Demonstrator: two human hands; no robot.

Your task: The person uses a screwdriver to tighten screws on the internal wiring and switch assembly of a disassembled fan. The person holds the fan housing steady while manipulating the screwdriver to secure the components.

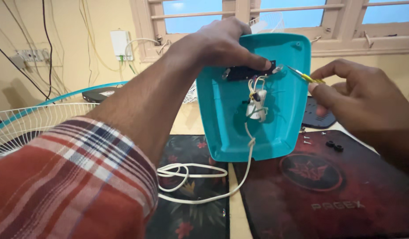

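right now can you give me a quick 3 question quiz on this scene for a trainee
1. True or false: the left hand holds the teal plastic housing upright off the table.
2. What does the right hand hold? A) pliers B) a yellow-handled screwdriver C) a tape roll
3. Fill in: the white cord leaves the housing's bottom edge and lies coiled on the dark ___ mat.

Key
1. True
2. B; its tip points at the black part inside the housing.
3. Floral
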